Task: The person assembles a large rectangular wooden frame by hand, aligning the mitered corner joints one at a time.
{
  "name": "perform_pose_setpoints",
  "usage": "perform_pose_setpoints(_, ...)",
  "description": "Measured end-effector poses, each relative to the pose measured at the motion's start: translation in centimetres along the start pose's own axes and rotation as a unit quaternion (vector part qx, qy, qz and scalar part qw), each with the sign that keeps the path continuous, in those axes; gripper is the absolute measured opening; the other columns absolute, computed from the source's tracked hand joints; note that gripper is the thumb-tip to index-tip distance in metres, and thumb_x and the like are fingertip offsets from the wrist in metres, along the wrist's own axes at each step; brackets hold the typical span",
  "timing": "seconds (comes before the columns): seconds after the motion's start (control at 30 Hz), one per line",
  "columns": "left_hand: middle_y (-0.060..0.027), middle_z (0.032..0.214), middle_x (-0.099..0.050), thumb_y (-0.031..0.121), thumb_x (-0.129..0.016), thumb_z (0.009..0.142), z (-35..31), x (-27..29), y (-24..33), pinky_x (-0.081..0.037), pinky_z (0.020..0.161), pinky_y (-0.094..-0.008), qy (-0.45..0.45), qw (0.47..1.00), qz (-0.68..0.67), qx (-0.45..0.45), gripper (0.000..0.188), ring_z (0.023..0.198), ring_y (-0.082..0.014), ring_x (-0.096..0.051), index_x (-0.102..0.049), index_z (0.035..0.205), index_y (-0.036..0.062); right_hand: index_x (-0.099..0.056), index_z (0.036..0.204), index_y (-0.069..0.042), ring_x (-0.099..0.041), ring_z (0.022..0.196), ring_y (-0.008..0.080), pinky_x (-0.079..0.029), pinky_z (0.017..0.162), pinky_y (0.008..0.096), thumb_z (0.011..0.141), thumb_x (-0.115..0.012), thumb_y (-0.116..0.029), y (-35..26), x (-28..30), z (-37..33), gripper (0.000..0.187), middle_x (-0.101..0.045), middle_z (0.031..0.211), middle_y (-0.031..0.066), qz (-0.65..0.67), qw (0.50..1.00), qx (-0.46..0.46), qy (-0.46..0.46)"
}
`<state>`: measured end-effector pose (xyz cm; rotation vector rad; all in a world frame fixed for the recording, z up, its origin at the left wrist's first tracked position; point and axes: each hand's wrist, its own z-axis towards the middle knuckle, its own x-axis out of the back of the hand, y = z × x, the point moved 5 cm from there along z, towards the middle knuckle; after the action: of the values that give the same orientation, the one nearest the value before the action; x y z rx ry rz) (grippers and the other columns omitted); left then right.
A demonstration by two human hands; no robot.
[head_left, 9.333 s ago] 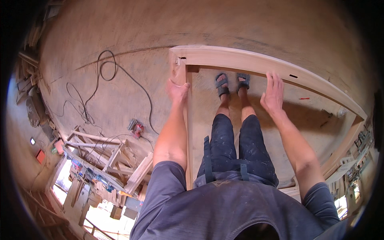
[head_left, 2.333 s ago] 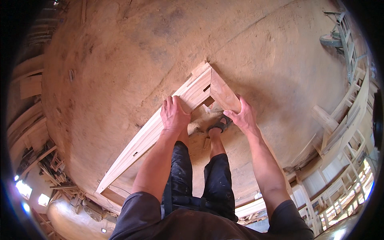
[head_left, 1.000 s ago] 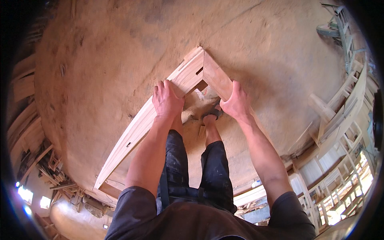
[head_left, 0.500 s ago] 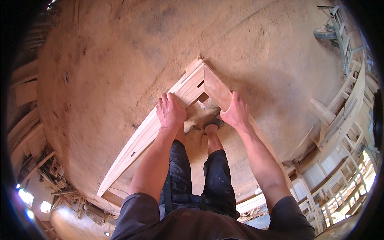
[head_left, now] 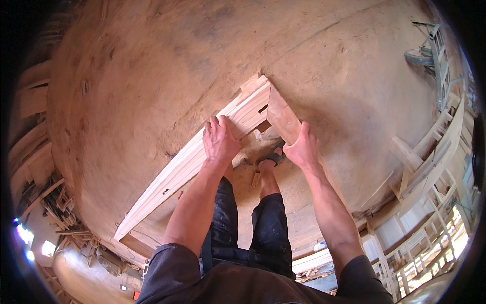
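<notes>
Wooden frame (head_left: 248,113), probably stiff and fairly heavy, is grasped by left hand (head_left: 220,140) and right hand (head_left: 302,147), fingers curled over 2 sides near 1 corner (head_left: 270,94), apparently a sound hold.

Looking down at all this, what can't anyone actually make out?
All in the head view:
- The near side of the wooden frame: mostly hidden behind the left sleeve and torso.
- Depth of the slot by the far corner: too dark and small.
- The small red item by the left forearm: too small to identify.
- Wood at the left: lost in the dark lens rim.
</notes>
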<state>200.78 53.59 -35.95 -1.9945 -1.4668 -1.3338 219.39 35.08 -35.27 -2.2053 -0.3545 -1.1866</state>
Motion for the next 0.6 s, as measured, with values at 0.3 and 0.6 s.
perform_pose_setpoints(0.3, -0.0201, 0.115, -0.057, 0.017, -0.087, 0.062, -0.3, 0.5, 0.4, -0.052, 0.092, -0.0508, 0.030, 1.000, -0.004, -0.008, 0.061, 0.112, -0.0415, -0.057, -0.055, 0.112, 0.0013, -0.049, 0.123, -0.001, -0.065, 0.106, 0.0471, -0.054, 0.089, 0.0564, 0.068, -0.076, -0.010, 0.0, 0.0, 0.2, 0.062, -0.065, 0.115, 0.0264, -0.004, 0.999, -0.029, -0.039)
perform_pose_setpoints(0.6, -0.0188, 0.119, -0.056, 0.019, -0.090, 0.061, -0.2, 0.5, 0.6, -0.051, 0.094, -0.0522, 0.023, 1.000, -0.010, 0.004, 0.067, 0.117, -0.0412, -0.056, -0.054, 0.116, 0.0024, -0.048, 0.123, -0.001, -0.064, 0.107, 0.0476, -0.053, 0.091, 0.0563, 0.069, -0.076, -0.010, 0.0, 0.0, 0.4, 0.061, -0.064, 0.114, 0.0273, -0.011, 0.997, -0.046, -0.061)
